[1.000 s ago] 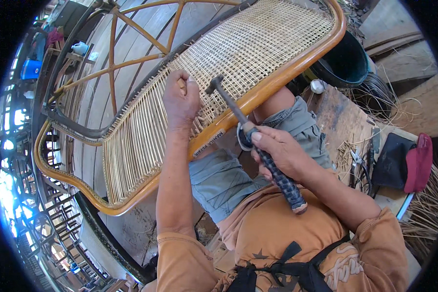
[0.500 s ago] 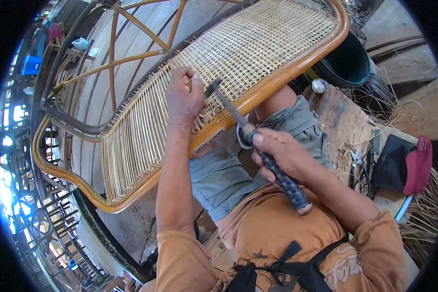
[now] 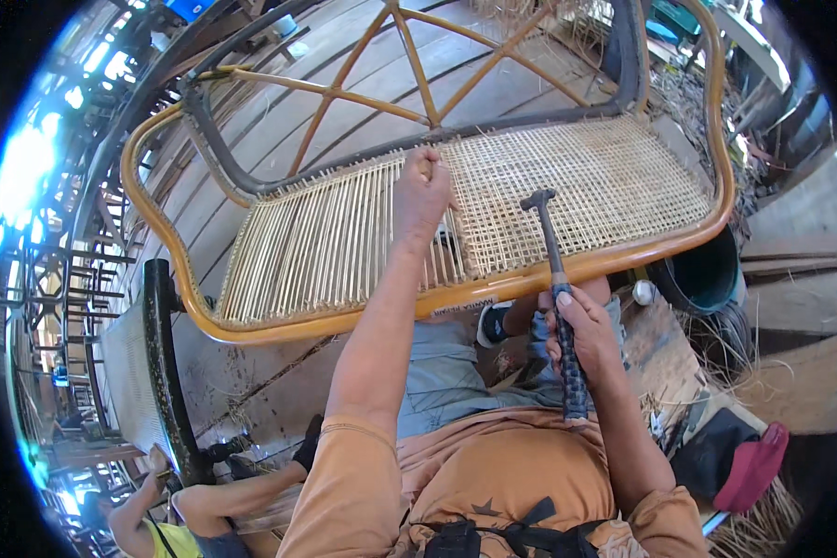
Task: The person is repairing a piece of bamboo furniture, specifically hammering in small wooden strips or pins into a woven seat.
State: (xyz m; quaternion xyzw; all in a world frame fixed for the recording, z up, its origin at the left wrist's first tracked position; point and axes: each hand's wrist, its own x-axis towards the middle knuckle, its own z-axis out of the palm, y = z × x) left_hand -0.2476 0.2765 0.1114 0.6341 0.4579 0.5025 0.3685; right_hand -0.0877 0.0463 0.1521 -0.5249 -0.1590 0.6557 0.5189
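Note:
A cane seat panel (image 3: 577,181) is stretched inside a glossy brown rattan frame (image 3: 511,282) across my lap. Its right part is woven in a grid; on the left, pale strands (image 3: 316,246) run in one direction only. My left hand (image 3: 421,200) is closed at the weave's left edge, close to the panel's far side, with the end of a short tan wooden piece (image 3: 426,169) showing between the fingers; its lower end is hidden. My right hand (image 3: 588,339) grips a hammer (image 3: 551,237) by its dark wrapped handle, the head raised over the woven part.
Crossed rattan struts (image 3: 372,98) rise beyond the panel. A dark green bucket (image 3: 705,274) stands at right, near a wooden board (image 3: 665,349) and a black and magenta cloth item (image 3: 753,470). At lower left, another person (image 3: 181,530) sits by a second dark-framed panel (image 3: 130,363).
My view has shifted, bringing the other person into sight. My left hand has moved along the weave's edge toward the panel's far side. The hammer has swung upright, away from that hand.

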